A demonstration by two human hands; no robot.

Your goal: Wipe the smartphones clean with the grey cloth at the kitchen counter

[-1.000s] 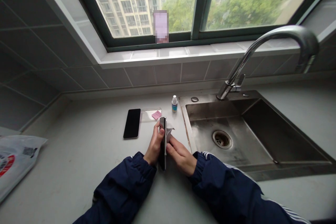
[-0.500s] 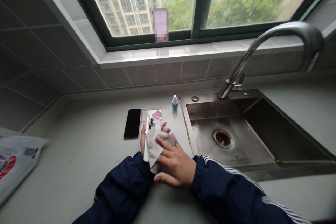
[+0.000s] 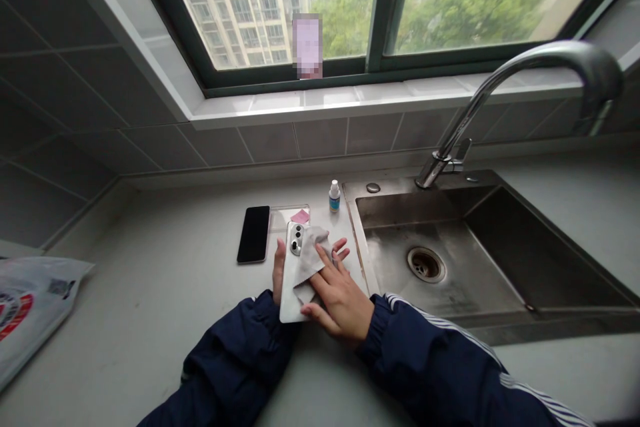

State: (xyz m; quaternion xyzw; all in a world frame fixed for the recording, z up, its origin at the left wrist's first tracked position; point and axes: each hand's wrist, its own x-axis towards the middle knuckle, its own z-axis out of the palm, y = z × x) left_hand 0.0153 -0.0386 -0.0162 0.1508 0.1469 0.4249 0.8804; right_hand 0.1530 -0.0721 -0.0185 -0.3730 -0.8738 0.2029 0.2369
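Sink (image 3: 383,250) has drain (image 3: 426,264) in its floor; bag (image 3: 35,313) sits at left edge, contents unclear; clear case (image 3: 281,215) has pink slip (image 3: 301,216) in or on it. Left hand (image 3: 279,273), half-curled, holds white phone (image 3: 291,297) camera-side up above counter (image 3: 175,260); right hand (image 3: 345,301), fairly flat, presses grey cloth (image 3: 311,257) on its back.

I see, at lower centre of the frame, a held phone (image 3: 289,297) with a smooth, softly glossy white back, and on it a matt grey cloth (image 3: 311,257) with a zigzag-cut edge. To its left, a second phone (image 3: 253,235) has a glassy black face. Between lie a clear, plastic-looking case (image 3: 279,219) and a paper-like pink slip (image 3: 301,216). At right, the sink (image 3: 390,247) is satin metal, the faucet (image 3: 465,110) mirror-bright chrome. Far left, a thin, crinkled plastic bag (image 3: 40,307).
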